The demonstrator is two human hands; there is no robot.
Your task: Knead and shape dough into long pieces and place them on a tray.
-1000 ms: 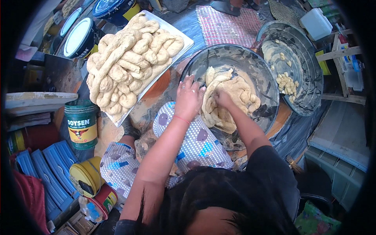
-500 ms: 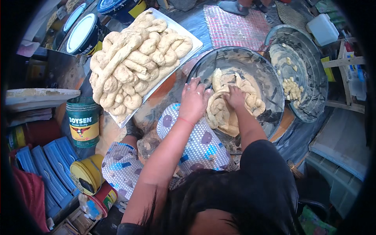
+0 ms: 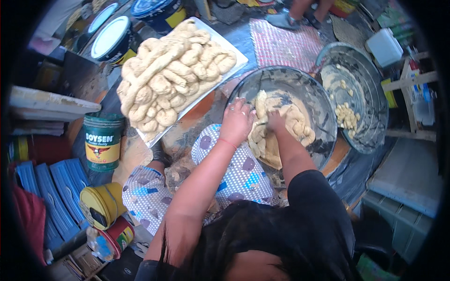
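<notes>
Pale ropes and lumps of dough (image 3: 296,122) lie in a round black basin (image 3: 323,105) in front of me. My right hand (image 3: 276,122) reaches down into the dough with its fingers bunched on it; the fingertips are blurred and partly hidden. My left hand (image 3: 238,119) lies over the basin's left side, its fingers spread and holding nothing, beside the dough. An upright stub of dough (image 3: 261,100) stands between the two hands. To the left, a white tray (image 3: 236,50) bears a big heap of twisted dough pieces (image 3: 171,77).
A second dark basin (image 3: 375,107) with small dough lumps (image 3: 347,116) stands right of the first. A green bucket (image 3: 102,145), a yellow bucket (image 3: 105,203) and lidded tubs (image 3: 112,40) are on my left. Someone's feet (image 3: 283,21) are on the far side, by a checked mat (image 3: 286,44).
My right hand has moved slightly down and left into the dough, and the strip of dough under it has dropped. My left hand stays at the basin's left side. The whole view has shifted slightly.
</notes>
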